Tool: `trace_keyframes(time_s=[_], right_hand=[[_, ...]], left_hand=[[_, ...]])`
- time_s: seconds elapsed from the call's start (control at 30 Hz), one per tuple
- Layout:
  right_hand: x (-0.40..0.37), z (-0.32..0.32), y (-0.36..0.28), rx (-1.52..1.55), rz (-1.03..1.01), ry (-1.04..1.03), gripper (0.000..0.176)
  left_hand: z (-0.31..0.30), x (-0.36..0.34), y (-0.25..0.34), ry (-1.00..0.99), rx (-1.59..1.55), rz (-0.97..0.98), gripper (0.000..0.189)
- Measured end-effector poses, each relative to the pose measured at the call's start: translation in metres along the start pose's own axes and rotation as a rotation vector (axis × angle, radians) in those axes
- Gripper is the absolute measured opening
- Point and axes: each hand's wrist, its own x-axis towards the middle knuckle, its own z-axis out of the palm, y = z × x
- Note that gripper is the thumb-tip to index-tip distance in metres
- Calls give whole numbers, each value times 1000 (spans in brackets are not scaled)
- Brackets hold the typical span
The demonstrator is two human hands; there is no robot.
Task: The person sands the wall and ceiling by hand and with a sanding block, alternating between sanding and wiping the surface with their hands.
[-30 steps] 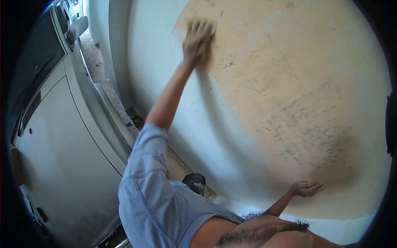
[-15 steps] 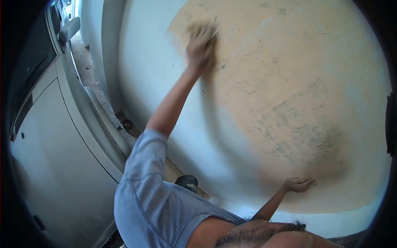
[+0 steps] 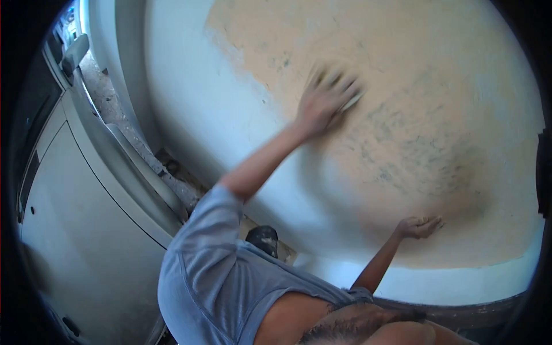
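On the peach-coloured filler patch (image 3: 397,57) on the wall, my left hand (image 3: 328,102) lies with its back towards me and its fingers spread, a little blurred. Under it is a thin folded piece, probably sandpaper (image 3: 352,102), whose pale edge shows beside the fingers; most of it is hidden. Lower down on the right, my right hand (image 3: 420,227) hangs in front of the wall, palm up and loosely cupped. Its fingertips look dusty, and I make out nothing in it. Grey scuffs and smudges mark the patch between the two hands.
A pale car (image 3: 98,230) stands close on the left, with its side mirror (image 3: 76,54) sticking out. A dark, paint-spattered object (image 3: 263,240) sits at the wall's foot. Debris (image 3: 169,164) lies on the narrow floor strip between car and wall.
My left hand has swept down and to the right across the patch with the sandpaper. The view has shifted slightly; my right hand keeps about the same pose.
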Motion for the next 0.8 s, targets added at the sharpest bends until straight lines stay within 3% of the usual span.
trace_keyframes(time_s=[0.03, 0.07, 0.1, 0.17, 0.2, 0.27, 0.3, 0.33, 0.37, 0.47, 0.5, 0.53, 0.57, 0.63, 0.67, 0.73, 0.8], right_hand=[[1, 0, -2, -17, -7, -19, 46], [1, 1, -9, -21, 35, -17, 46], [1, -1, -9, -26, 78, -8, 46], [-8, -2, 2, -48, 103, -82, 45], [-4, -3, -3, -41, 95, -74, 45], [-3, -7, -7, -29, 100, -70, 44], [-3, -7, -7, -32, 110, -74, 44], [-3, -6, -6, -36, 114, -76, 43], [-4, -7, -3, -32, 114, -72, 43], [-4, 1, -1, 54, 82, -57, 43], [-5, -3, -1, 38, 89, -63, 42], [-7, -5, 0, 16, 100, -65, 42], [-9, -5, 2, 15, 99, -69, 42], [-12, -3, 5, -17, 129, -94, 47], [-10, 0, 2, -20, 140, -92, 47], [-4, -5, -3, -64, 119, -151, 55], [0, -6, -5, -76, 121, -176, 58]], left_hand=[[-3, 61, 3, 213, -69, 116, 34], [-6, 115, 4, 288, -169, 216, 35], [-12, 152, 12, 121, -430, 109, 35], [-2, 167, 23, 113, -410, 93, 36], [1, 167, 28, 107, -375, 65, 38], [7, 77, 55, 223, -157, 133, 41], [17, 11, 57, 19, -35, 148, 42], [38, -68, 63, -141, -152, 75, 44], [54, -134, 73, 56, -165, 67, 40], [48, -103, 71, -20, -229, 89, 50], [24, -34, 61, -88, -74, 203, 47], [11, 26, 48, 0, -63, 238, 49], [5, 83, 42, 210, -124, 200, 50], [-14, 177, 21, 194, -79, 322, 42], [-11, 172, 22, 190, -80, 331, 42], [0, 125, 23, 51, -234, 39, 49], [14, 18, 27, 106, -51, 129, 46]])
